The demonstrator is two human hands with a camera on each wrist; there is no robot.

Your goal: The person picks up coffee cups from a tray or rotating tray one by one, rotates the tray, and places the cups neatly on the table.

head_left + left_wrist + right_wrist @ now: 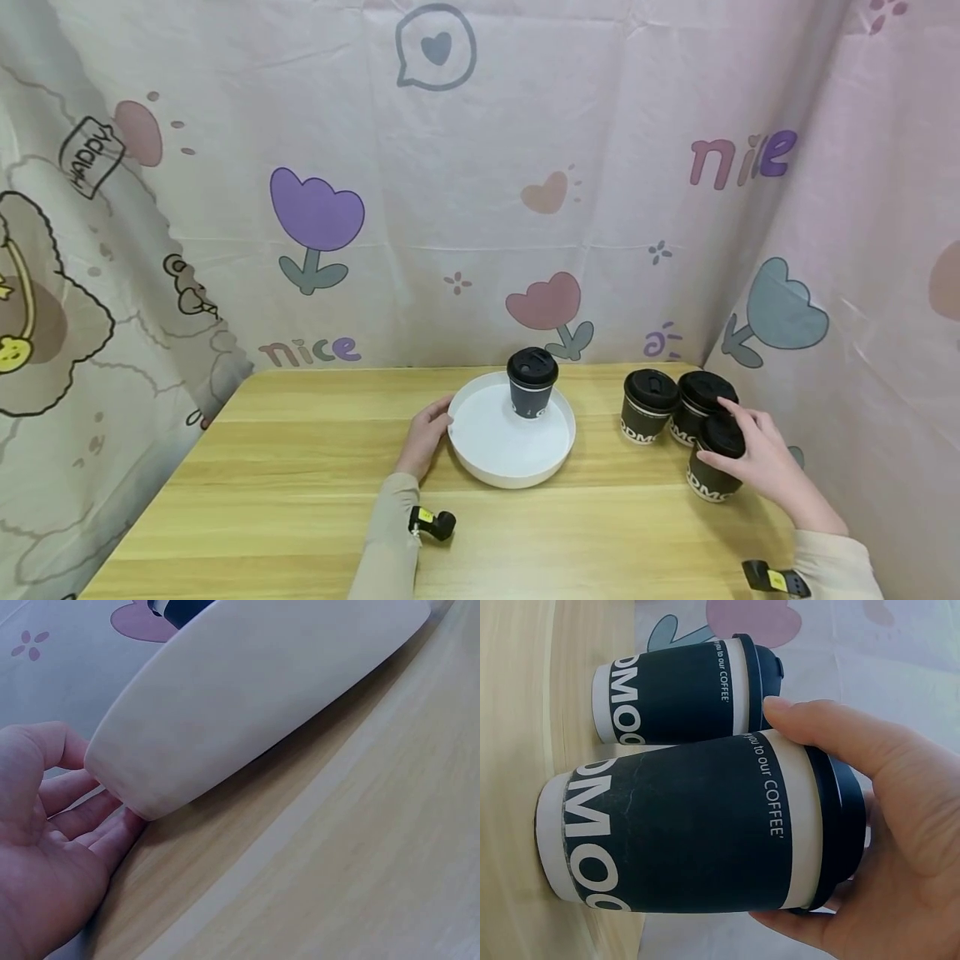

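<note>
My left hand holds the left edge of a round white tray. In the left wrist view, the thumb is at the tray's rim and the fingers are against its lower side. One black lidded coffee cup stands upright on the tray, toward its back. On the right, my right hand grips the nearest coffee cup around its lid and upper part. That cup looks upright, its white lettering facing front. Just behind it are two more matching cups, the left one and the right one.
The wooden table carries the tray near its back edge and the cup group at its right. A patterned curtain hangs behind the table and along both sides. A small black camera is strapped to each wrist.
</note>
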